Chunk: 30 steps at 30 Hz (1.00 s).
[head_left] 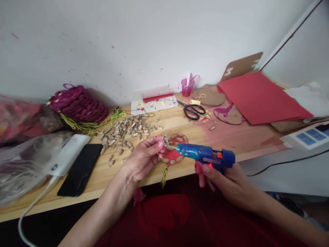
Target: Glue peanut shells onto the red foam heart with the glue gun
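Note:
Between the thumb and fingers of my left hand point(146, 154) is a peanut shell point(165, 140), its inner side turned up. My right hand point(221, 180) grips a blue hot glue gun point(200, 154) by its handle, a small red light glowing on it. The gun's nozzle points left and reaches the shell or sits right at it. Below both lies a red disc point(171, 162) with peanut shells stuck around its edge, a yellow loop at its top and a tassel point(164, 177) hanging over the table edge. My left hand and the gun hide part of the disc.
Loose peanut shells point(128, 130) are heaped left of centre. Black scissors point(194, 111), a pink-stained cup point(187, 87) and red sheets point(264, 99) lie toward the back. A phone point(81, 169), a white power bank point(72, 154) with cable and purple tasselled pieces point(79, 104) occupy the left. A power strip point(305, 137) is at right.

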Motion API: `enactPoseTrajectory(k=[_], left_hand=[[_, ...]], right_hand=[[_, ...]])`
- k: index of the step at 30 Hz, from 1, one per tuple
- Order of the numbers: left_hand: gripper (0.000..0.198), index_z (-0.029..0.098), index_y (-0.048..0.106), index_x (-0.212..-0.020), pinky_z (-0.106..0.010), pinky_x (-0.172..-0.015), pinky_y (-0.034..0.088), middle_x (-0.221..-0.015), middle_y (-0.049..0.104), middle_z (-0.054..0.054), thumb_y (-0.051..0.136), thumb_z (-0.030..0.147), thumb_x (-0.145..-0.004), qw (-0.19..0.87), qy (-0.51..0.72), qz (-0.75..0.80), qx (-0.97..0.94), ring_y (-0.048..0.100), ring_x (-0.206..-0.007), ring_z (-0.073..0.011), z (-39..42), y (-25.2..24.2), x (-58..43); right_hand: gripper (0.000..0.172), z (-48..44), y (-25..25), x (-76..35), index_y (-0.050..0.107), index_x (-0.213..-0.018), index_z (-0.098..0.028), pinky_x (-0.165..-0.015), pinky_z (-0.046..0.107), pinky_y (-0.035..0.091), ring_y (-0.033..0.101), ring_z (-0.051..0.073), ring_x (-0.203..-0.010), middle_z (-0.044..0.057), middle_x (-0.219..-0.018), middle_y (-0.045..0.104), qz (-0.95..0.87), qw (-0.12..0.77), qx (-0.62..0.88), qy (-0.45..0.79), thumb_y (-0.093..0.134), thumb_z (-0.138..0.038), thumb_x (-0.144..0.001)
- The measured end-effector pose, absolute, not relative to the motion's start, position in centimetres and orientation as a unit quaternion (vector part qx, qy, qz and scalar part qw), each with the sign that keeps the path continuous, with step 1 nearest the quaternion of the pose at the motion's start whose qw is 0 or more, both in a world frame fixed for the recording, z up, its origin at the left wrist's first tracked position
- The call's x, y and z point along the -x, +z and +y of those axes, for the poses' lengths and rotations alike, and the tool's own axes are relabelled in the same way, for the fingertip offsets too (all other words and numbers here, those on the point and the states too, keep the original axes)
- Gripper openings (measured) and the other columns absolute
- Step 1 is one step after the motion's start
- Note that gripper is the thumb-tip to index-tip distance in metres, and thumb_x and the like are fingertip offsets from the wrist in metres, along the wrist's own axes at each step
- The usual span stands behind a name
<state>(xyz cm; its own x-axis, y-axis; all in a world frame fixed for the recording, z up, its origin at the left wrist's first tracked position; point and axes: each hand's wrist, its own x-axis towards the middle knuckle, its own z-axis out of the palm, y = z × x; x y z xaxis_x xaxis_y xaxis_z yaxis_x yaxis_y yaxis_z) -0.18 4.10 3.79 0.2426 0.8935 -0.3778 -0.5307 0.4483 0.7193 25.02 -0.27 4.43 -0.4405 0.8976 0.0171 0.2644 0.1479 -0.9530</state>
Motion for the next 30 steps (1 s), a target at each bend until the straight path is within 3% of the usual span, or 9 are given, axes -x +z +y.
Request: enactPoseTrajectory(k=[19,24,27,30], left_hand=[[0.029,0.013,0.074,-0.075,-0.016,-0.054,0.049,-0.062,0.065,0.001,0.096,0.020,-0.058,0.758,0.463,0.398,-0.229,0.057,-0.054,-0.0063,3.9,4.0,0.0],[0.029,0.015,0.075,-0.076,-0.016,-0.054,0.049,-0.062,0.065,0.002,0.097,0.023,-0.057,0.749,0.466,0.401,-0.246,0.057,-0.054,-0.0060,4.0,4.2,0.3],[0.028,0.017,0.077,-0.078,-0.017,-0.056,0.049,-0.065,0.066,0.002,0.096,0.028,-0.060,0.719,0.469,0.410,-0.308,0.057,-0.056,-0.0064,4.2,4.4,0.9],[0.018,0.019,0.079,-0.082,-0.020,-0.061,0.050,-0.071,0.068,0.000,0.089,0.029,-0.071,0.614,0.459,0.444,-0.464,0.059,-0.062,-0.0084,4.3,4.6,1.8]], right_hand=[[0.034,-0.3,4.3,-25.0,0.067,-0.085,-0.018,-0.050,0.023,0.047,0.057,0.010,-0.057,0.003,-0.072,0.063,-0.692,0.320,0.426,0.487,0.050,-0.042,-0.103],[0.041,0.0,3.9,-24.9,0.065,-0.076,-0.018,-0.048,0.023,0.046,0.055,0.009,-0.053,0.004,-0.072,0.065,-0.674,0.328,0.428,0.505,0.049,-0.045,-0.103],[0.042,0.4,3.3,-24.6,0.063,-0.077,-0.018,-0.045,0.023,0.043,0.054,0.009,-0.049,0.003,-0.068,0.066,-0.634,0.337,0.444,0.536,0.050,-0.050,-0.101],[0.040,1.0,2.7,-24.3,0.064,-0.089,-0.019,-0.043,0.022,0.041,0.054,0.009,-0.045,0.002,-0.067,0.068,-0.575,0.360,0.456,0.576,0.053,-0.056,-0.098]])
